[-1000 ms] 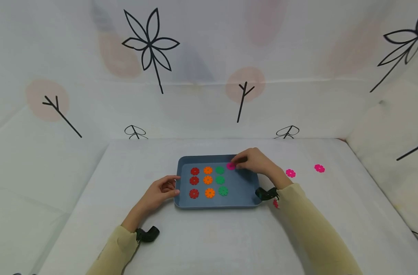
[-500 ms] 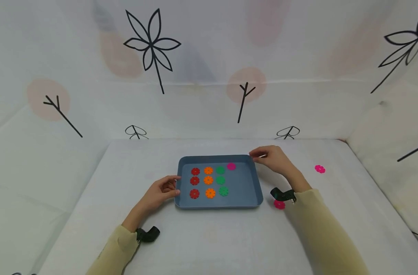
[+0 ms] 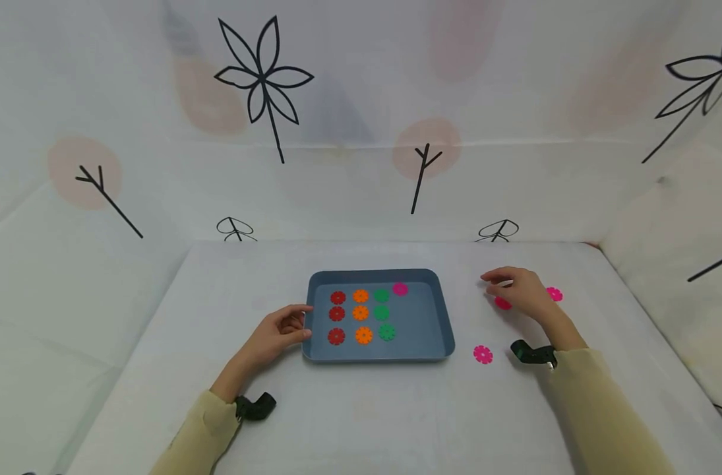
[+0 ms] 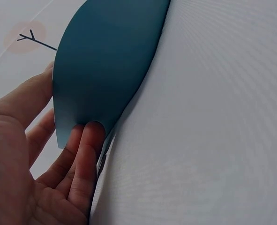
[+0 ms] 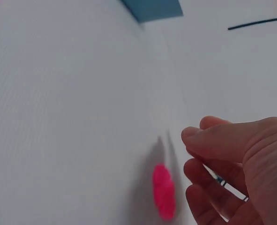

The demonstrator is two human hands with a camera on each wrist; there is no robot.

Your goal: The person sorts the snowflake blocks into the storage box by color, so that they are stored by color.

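Note:
A blue-grey tray (image 3: 420, 330) lies on the white table. Inside it are columns of flower-shaped discs: three red discs (image 3: 336, 313), three orange discs (image 3: 361, 313) and three green discs (image 3: 382, 313). One pink disc (image 3: 400, 289) sits to the right of the top green one. My left hand (image 3: 275, 335) holds the tray's left edge, thumb at the rim and fingertips against the outer wall (image 4: 93, 56). My right hand (image 3: 517, 290) hovers with loosely bent fingers over another pink disc (image 5: 164, 192) on the table, nothing between its fingers.
Two more pink discs lie on the table: a far-right disc (image 3: 554, 294) beyond the right hand, and a near disc (image 3: 482, 355) by the tray's lower right corner. White cloth walls (image 3: 349, 191) with plant drawings enclose the table's back and sides.
My right hand has let go of the pink disc in the tray's top row and moved right, out over the table to a pink disc there. My left hand has stayed at the tray's edge.

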